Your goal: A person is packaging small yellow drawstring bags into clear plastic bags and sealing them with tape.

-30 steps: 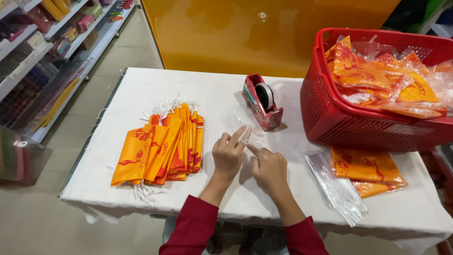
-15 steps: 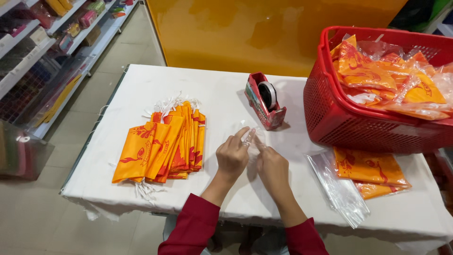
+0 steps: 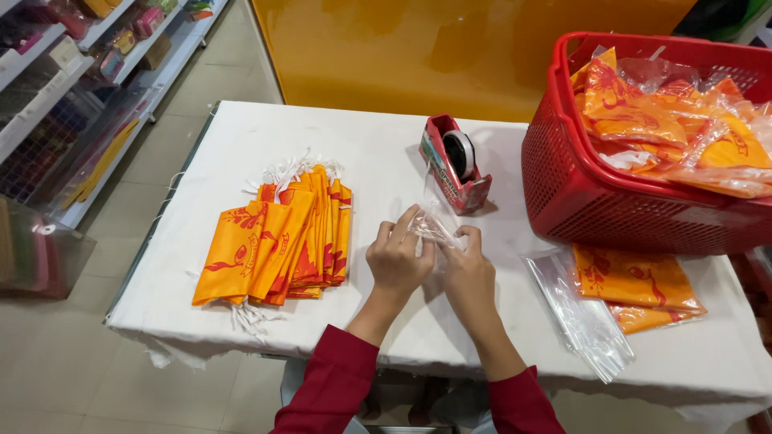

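Both hands meet near the middle of the white table (image 3: 241, 137), just in front of the red tape dispenser (image 3: 455, 165). The left hand (image 3: 398, 259) and right hand (image 3: 469, 273) each have their grip closed on a small clear plastic bag (image 3: 434, 227), pinching it between fingertips just above the table. Left of the dispenser lies a fanned stack of orange flags (image 3: 277, 241) with white strings. Right of it stands a red basket (image 3: 587, 193) full of bagged orange flags, with loose clear bags (image 3: 579, 313) and two more packed flags (image 3: 635, 281) in front of the basket
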